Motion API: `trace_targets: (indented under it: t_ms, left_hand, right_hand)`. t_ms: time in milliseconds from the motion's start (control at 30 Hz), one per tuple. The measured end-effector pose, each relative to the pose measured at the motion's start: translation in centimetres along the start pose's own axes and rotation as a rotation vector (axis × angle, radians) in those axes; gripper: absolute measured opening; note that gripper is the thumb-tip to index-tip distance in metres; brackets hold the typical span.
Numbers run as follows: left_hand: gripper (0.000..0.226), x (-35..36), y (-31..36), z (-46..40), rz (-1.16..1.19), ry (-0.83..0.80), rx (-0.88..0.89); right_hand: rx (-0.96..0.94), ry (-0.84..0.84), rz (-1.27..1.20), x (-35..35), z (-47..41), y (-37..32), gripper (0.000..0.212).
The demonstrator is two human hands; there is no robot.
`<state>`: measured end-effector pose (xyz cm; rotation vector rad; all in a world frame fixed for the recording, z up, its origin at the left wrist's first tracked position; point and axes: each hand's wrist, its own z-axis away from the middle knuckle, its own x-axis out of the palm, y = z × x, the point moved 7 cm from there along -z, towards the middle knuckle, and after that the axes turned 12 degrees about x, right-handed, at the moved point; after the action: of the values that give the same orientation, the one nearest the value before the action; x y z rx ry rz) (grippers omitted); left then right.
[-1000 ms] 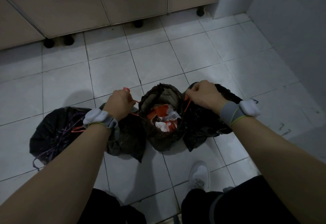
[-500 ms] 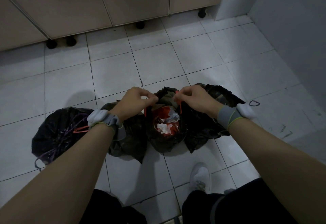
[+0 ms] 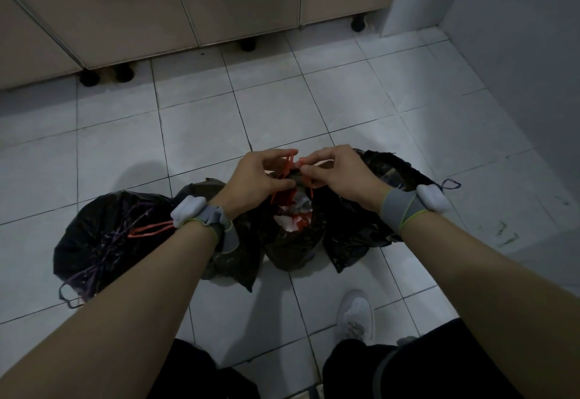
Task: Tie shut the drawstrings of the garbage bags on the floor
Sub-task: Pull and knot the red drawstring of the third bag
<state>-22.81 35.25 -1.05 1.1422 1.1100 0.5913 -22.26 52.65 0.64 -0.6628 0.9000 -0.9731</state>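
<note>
At the far left a black garbage bag point(image 3: 103, 235) sits on the tiled floor point(image 3: 194, 135), its top gathered, with purple drawstrings point(image 3: 125, 229) trailing over it and a loop lying on the tile at its lower left. Just beside it, an orange loop point(image 3: 150, 229) shows next to the left wrist, which wears a grey band with a white device point(image 3: 188, 215). A second dark bag point(image 3: 232, 260) lies partly hidden under that wrist. The left hand point(image 3: 257, 179) is raised over the middle bag point(image 3: 295, 241), its fingers point(image 3: 279, 155) pinching an orange drawstring point(image 3: 288, 164). The middle bag's mouth is partly open, with red and white rubbish point(image 3: 293, 213) visible inside. The right hand point(image 3: 339, 172) meets the left one above that opening, fingertips almost touching, and its fingers point(image 3: 309, 174) pinch the other orange strand. Behind the right wrist lies another black bag point(image 3: 386, 172), a purple loop point(image 3: 451, 184) sticking out at its right. Near the bottom, a white shoe point(image 3: 356, 317) stands on the floor.
</note>
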Motion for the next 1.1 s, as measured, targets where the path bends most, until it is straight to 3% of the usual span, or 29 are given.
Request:
trace_targets:
  t_ms: [100, 267, 467, 667, 833, 1000, 1100]
  left_hand:
    - [0.068, 0.8, 0.1, 0.0, -0.021, -0.011, 0.012]
    - [0.044, 1.0, 0.4, -0.2, 0.046, 0.087, 0.001]
    - [0.044, 1.9, 0.6, -0.4, 0.093, 0.010, 0.030]
    - [0.029, 1.3, -0.2, -0.6, 0.067, 0.092, 0.004]
    - [0.031, 1.2, -0.8, -0.5, 0.066, 0.113, -0.067]
    - [0.028, 1.0, -0.6, -0.5, 0.087, 0.155, -0.086]
    - [0.026, 1.1, -0.4, -0.4, 0.084, 0.152, -0.084]
  right_hand:
    - [-0.025, 0.020, 0.045, 0.1, 0.1, -0.3, 0.012]
    - [-0.019, 0.046, 0.102, 0.3, 0.2, -0.6, 0.017]
    - [-0.029, 0.067, 0.112, 0.4, 0.2, -1.0, 0.016]
    - [-0.041, 0.078, 0.152, 0.1, 0.3, -1.1, 0.014]
    - [-0.009, 0.263, 0.151, -1.5, 0.0, -0.4, 0.013]
    - [0.046, -0.052, 0.456, 1.4, -0.2, 2.1, 0.035]
    - [0.032, -0.130, 0.440, 2.5, -0.1, 3.3, 0.033]
